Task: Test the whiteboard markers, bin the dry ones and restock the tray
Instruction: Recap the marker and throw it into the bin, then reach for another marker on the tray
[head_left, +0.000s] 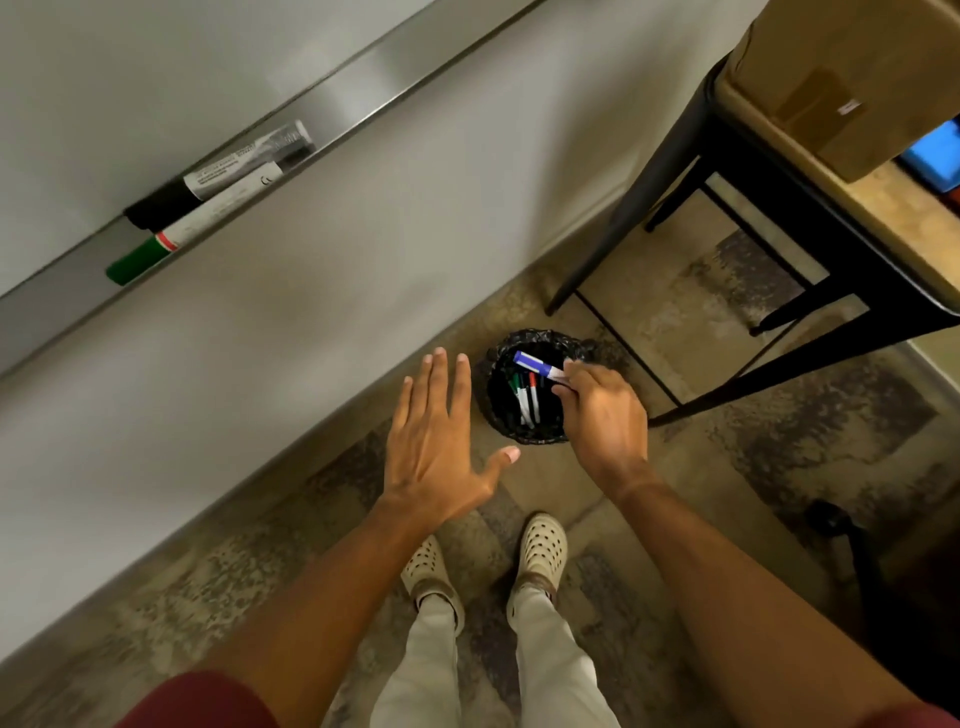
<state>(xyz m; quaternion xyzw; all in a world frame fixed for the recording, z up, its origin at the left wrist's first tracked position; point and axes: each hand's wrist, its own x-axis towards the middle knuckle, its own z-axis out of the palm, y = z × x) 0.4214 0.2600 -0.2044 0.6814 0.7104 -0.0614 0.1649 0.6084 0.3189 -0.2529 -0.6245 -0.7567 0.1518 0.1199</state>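
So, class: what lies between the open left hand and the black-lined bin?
Nothing: the head view shows only bare patterned floor between the left hand and the black-lined bin.

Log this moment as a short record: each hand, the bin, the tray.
right hand: pinches a blue marker above the bin
left hand: open, fingers spread, holds nothing
bin: black liner, on the floor, holds a green marker and a red marker
tray: holds a black-capped marker and a green-capped marker
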